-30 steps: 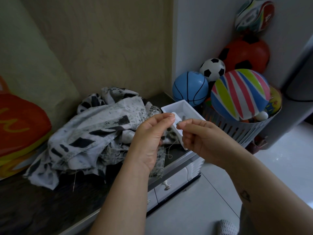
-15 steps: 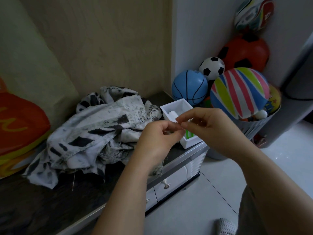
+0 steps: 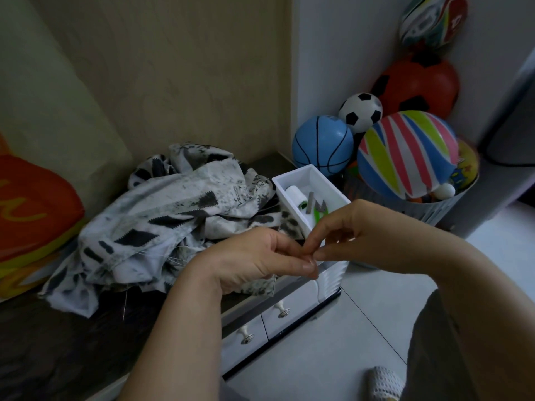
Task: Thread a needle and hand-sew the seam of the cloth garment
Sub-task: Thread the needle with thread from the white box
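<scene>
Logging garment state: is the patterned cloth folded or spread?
Neither: the cloth lies crumpled in a heap on the cabinet top.

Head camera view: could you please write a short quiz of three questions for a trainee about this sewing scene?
1. True or false: the white thread spool lies inside the white rectangular plastic box.
2. Which ball stands just behind that box? A) blue rubber ball with black lines B) red ball C) striped ball
3. Fill in: the left hand and the right hand meet at their ____.
Key: 1 true; 2 A; 3 fingertips.
</scene>
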A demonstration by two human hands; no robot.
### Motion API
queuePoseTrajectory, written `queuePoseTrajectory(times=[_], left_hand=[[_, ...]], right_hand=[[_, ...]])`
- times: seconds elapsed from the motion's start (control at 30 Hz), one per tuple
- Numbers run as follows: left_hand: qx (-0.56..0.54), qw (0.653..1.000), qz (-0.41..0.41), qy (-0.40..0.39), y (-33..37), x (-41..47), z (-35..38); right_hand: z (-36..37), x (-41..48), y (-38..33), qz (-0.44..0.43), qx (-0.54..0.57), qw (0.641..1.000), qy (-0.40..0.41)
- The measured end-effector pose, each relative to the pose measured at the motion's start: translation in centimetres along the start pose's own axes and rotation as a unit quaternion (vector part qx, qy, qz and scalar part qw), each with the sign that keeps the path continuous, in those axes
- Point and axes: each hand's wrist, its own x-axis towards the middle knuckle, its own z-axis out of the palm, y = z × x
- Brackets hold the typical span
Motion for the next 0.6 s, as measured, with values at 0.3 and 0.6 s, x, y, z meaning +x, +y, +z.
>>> queuePoseTrajectory(times=[0.3,0.6], left_hand=[[0.034,0.999,-0.005,-0.041,-0.08,-0.36,-0.15],[0.041,0.998,0.002,-0.048,-0.37,-0.4,-0.31]], right_hand=[[0.42,-0.04,0.1,0.005,-0.013,1.0,-0.025],[0.7,0.14,0.11,0.014,0.0,0.999,-0.031]])
